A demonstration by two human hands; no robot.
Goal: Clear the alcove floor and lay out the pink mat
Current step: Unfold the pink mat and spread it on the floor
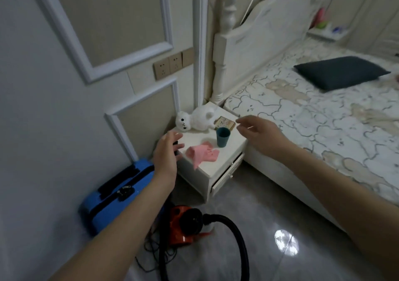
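Nightstand (216,168): white, one drawer slightly pulled out, standing in the corner between the panelled wall and the bed (313,129).

On the nightstand top:
- pink mat (201,154), crumpled, near the front edge, one corner hanging over it;
- teal cup (223,136), upright, just right of the mat;
- white plush (196,119), lying on its side at the back;
- small card (225,122) behind the cup, print too blurred to read.

Left hand (167,153): fingers spread and slightly curled, empty, at the left edge of the nightstand, near the mat but apart from it. A dark object shows behind its fingers; what it is cannot be told.

Right hand (258,131): fingers spread, empty, above the right edge of the nightstand, just right of the cup and clear of it.

Floor, glossy grey tile:
- blue suitcase (116,196), lying against the wall left of the nightstand;
- orange vacuum (185,224) in front of the nightstand, with black hose (237,241) curving toward the camera and a thin cord tangled beside it.

Bed: patterned cover, dark pillow (341,73) on it, white headboard (265,25).

Wall: beige sockets (170,64) above the nightstand.
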